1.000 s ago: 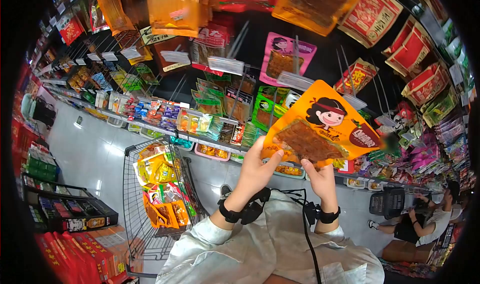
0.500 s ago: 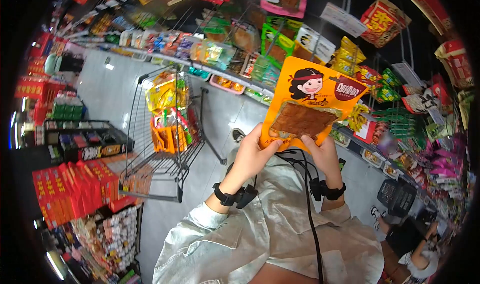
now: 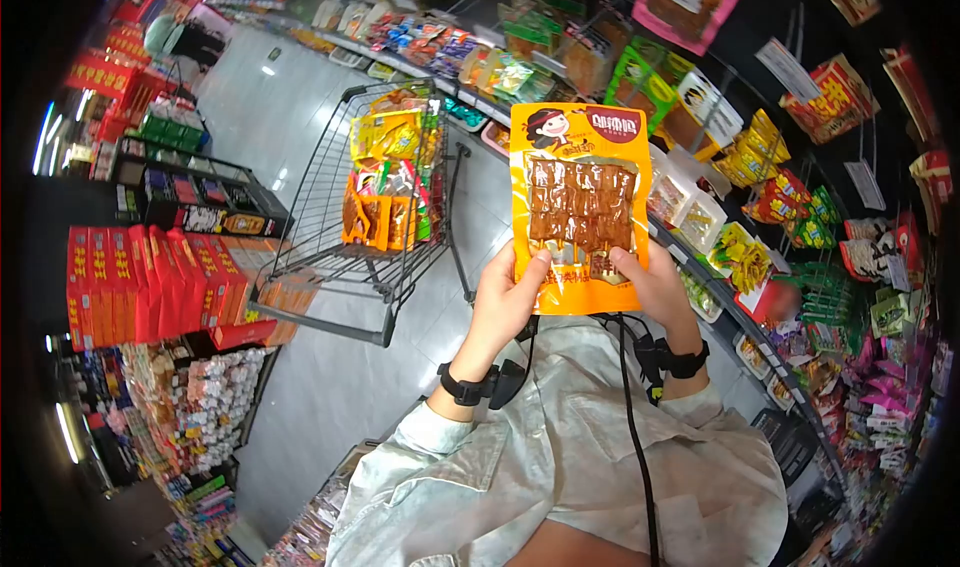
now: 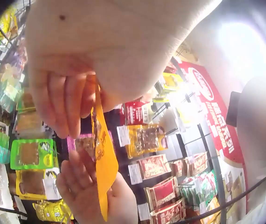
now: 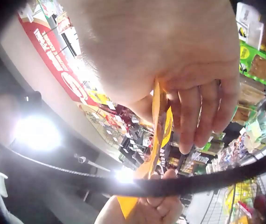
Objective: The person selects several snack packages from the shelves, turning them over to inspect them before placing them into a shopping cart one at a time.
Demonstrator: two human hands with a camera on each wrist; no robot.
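An orange snack pouch (image 3: 580, 202) stands upright before me in the head view. It has a cartoon face at the top and a clear window showing brown, glossy pieces. My left hand (image 3: 504, 292) pinches its lower left edge, thumb on the front and fingers behind. At the lower right edge my right hand (image 3: 663, 289) grips it the same way. The left wrist view catches the pouch (image 4: 106, 158) edge-on, the left hand (image 4: 100, 51) above. In the right wrist view the pouch (image 5: 157, 126) is also edge-on below the right hand (image 5: 170, 56).
A wire shopping cart (image 3: 345, 307) stands to my left with several bagged snacks (image 3: 385, 207) in it. Hanging snack packs (image 3: 690, 7) and a shelf edge (image 3: 745, 312) run along the front and right. Red boxes (image 3: 150, 277) are stacked far left; a black basket (image 3: 790, 447) is at the right.
The view has turned, so the cart appears further right and higher. The pouch has gone from tilted to upright, its window now facing me squarely; both hands keep hold of it.
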